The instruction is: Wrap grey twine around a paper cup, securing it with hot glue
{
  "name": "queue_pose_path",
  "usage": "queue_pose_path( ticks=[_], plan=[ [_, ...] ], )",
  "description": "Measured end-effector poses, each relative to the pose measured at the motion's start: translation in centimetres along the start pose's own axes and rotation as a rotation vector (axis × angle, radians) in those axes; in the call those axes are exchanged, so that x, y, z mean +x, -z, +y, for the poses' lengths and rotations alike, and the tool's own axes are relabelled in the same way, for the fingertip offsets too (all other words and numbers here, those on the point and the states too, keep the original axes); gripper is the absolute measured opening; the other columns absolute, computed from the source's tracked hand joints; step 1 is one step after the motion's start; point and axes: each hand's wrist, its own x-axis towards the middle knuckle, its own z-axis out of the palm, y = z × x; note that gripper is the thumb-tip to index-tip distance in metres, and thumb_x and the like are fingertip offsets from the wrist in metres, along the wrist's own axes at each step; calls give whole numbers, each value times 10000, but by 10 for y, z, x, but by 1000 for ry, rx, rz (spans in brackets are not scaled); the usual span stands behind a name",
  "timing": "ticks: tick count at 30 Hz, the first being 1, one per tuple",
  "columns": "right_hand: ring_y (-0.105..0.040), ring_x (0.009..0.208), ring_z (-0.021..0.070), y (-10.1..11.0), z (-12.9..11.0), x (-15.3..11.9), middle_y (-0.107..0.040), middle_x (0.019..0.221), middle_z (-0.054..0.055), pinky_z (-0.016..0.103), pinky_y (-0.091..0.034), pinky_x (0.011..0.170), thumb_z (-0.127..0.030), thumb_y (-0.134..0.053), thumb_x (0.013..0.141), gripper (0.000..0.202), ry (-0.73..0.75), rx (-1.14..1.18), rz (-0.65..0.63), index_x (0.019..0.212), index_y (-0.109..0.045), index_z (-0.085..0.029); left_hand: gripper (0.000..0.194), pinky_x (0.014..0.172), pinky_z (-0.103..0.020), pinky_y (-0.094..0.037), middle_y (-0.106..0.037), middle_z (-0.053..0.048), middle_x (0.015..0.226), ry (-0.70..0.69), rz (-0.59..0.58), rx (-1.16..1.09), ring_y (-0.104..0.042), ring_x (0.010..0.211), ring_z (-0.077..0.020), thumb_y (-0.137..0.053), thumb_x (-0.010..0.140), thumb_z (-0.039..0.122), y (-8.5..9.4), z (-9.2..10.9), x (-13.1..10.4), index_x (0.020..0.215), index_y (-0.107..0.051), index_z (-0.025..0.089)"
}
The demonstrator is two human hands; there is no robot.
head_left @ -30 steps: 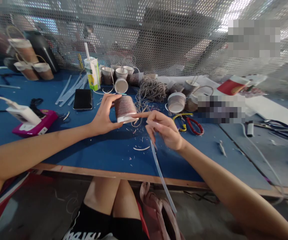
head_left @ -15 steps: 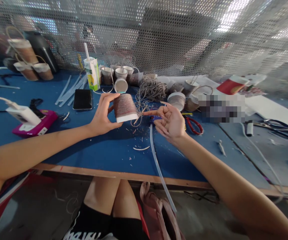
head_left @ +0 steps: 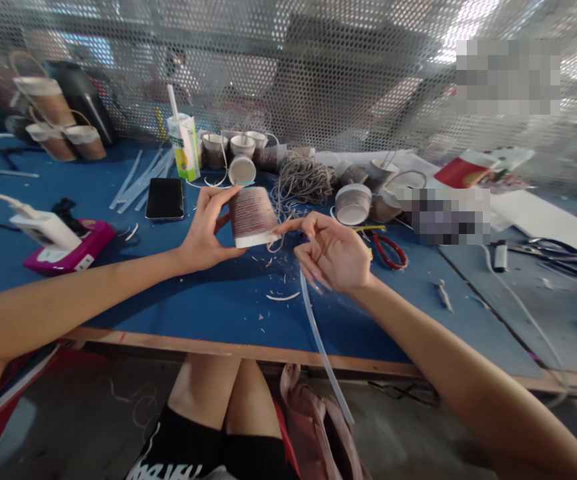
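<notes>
My left hand (head_left: 207, 230) grips a paper cup wound with brownish twine (head_left: 254, 217) between thumb and fingers, above the blue table. The cup is tilted on its side, and a plain white band shows along its lower edge. My right hand (head_left: 335, 253) is palm up, its index fingertip touching the cup's right side near the white band. Its other fingers are loosely bent and apart, with nothing seen in them. Behind the hands lies a tangled heap of grey twine (head_left: 304, 177). Below the right hand runs a translucent glue stick (head_left: 321, 340), extending past the table edge.
Several twine-wrapped cups (head_left: 353, 203) stand and lie along the perforated screen. A black phone (head_left: 165, 199) and a drink carton (head_left: 184, 147) are at left, near a purple power strip (head_left: 71, 250). Red-handled pliers (head_left: 391, 252) and scissors (head_left: 563, 250) lie at right.
My right hand has shifted slightly left, its index finger now against the cup's lower right edge. The left hand still holds the cup in nearly the same place.
</notes>
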Motion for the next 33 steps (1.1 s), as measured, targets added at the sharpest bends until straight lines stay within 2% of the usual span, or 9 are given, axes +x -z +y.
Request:
queue_pose_path(
  ticks=[7, 13, 17, 20, 23, 25, 28, 30, 33],
  plan=[
    [-175, 289, 19, 19, 2, 12, -693, 710, 25, 232, -86, 275, -452, -452, 864, 390, -144, -2, 368, 582, -308, -225, 866, 910, -380, -582, -350, -65, 1219, -53, 33, -181, -509, 1146, -218, -828, 620, 545, -3, 3, 0, 1345, -397, 351],
    [-313, 303, 38, 18, 1, 14, -526, 565, -46, 202, -193, 269, -343, -563, 828, 317, 172, -142, 670, 623, -352, -226, 877, 943, -381, -551, -342, -72, 1274, -84, -8, -128, -489, 1187, -217, -764, 657, 623, -5, -1, 3, 1364, -329, 340],
    [-261, 307, 48, 29, 5, 16, -323, 477, -79, 195, -150, 271, -378, -577, 818, 333, 136, -251, 737, 631, -341, -238, 865, 980, -401, -532, -350, -72, 1276, -173, 41, -135, -486, 1206, -221, -761, 676, 601, -6, -1, 6, 1372, -316, 344],
    [-395, 412, 80, 42, 11, 17, -356, 540, -69, 202, -319, 332, -392, -619, 803, 306, 202, -422, 712, 700, -370, -246, 860, 1034, -428, -502, -341, -81, 1333, -170, 31, -145, -469, 1252, -229, -746, 702, 586, -6, -4, 6, 1384, -274, 359],
    [-621, 881, 188, 46, 14, 14, -589, 927, 22, 366, -581, 717, -432, -709, 730, 359, 454, -664, 515, 931, -460, -269, 899, 1093, -467, -453, -313, -99, 1415, -137, -44, -140, -412, 1339, -255, -733, 712, 600, -5, -7, 4, 1402, -213, 352],
    [-510, 1240, 267, 42, 14, 10, -526, 1289, 72, 501, -476, 1032, -455, -714, 709, 537, 536, -777, 252, 1142, -445, -285, 948, 1121, -489, -423, -281, -112, 1457, -127, -100, -154, -347, 1403, -279, -754, 694, 597, -4, -9, 3, 1415, -195, 339],
    [-257, 1458, 306, 29, 14, 5, -273, 1552, 89, 552, -245, 1203, -427, -705, 713, 807, 507, -875, -81, 1380, -271, -292, 992, 1138, -522, -407, -229, -119, 1504, -111, -165, -184, -263, 1462, -302, -773, 671, 593, -3, -8, 2, 1431, -183, 351],
    [-206, 1481, 308, 22, 18, 4, -206, 1576, 111, 555, -225, 1211, -376, -713, 728, 874, 471, -922, -133, 1426, -194, -285, 1004, 1132, -539, -415, -190, -128, 1533, -104, -199, -195, -217, 1487, -315, -769, 671, 595, -3, -7, 2, 1441, -168, 363],
    [-277, 1456, 299, 18, 26, 7, -242, 1539, 134, 545, -284, 1187, -340, -697, 777, 782, 473, -912, -53, 1396, -223, -288, 1016, 1099, -556, -448, -158, -144, 1559, -119, -239, -190, -170, 1508, -328, -760, 667, 606, -3, -4, 3, 1447, -155, 366]
  ],
)
